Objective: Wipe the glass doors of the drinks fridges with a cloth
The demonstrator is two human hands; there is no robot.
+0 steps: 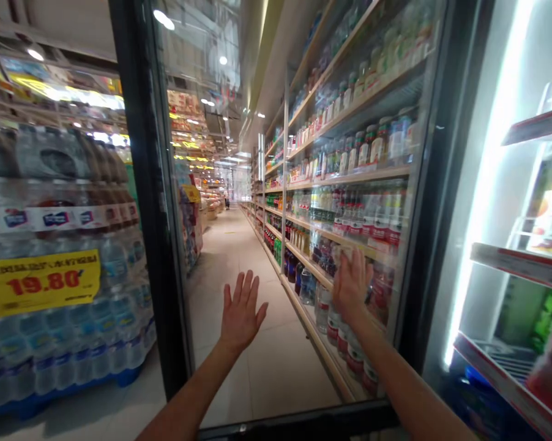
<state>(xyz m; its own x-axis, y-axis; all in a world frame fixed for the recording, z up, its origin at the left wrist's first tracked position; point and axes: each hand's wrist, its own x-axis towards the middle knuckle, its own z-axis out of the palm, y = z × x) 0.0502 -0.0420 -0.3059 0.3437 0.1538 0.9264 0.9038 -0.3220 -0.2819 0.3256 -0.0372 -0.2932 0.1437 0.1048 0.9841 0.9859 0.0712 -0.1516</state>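
Observation:
A glass door [271, 343] in a black frame stands swung out before me. My left hand [240, 315] is open, palm toward the glass with its fingers spread, and appears to rest on the pane. To its right, my right hand [352, 282] is raised to the same pane. Its fingers are bent over a pale, crumpled cloth [344, 252], of which only a small part shows beside the fingertips. Whether it is cloth or paper is hard to tell.
Lit cooler shelves [519, 263] with packaged goods are at the right. Left of the door, shrink-wrapped bottles [60, 349] stand stacked under a yellow price sign [41, 283]. Through the glass show an aisle floor [230, 239] and long shelves of bottles [349, 177].

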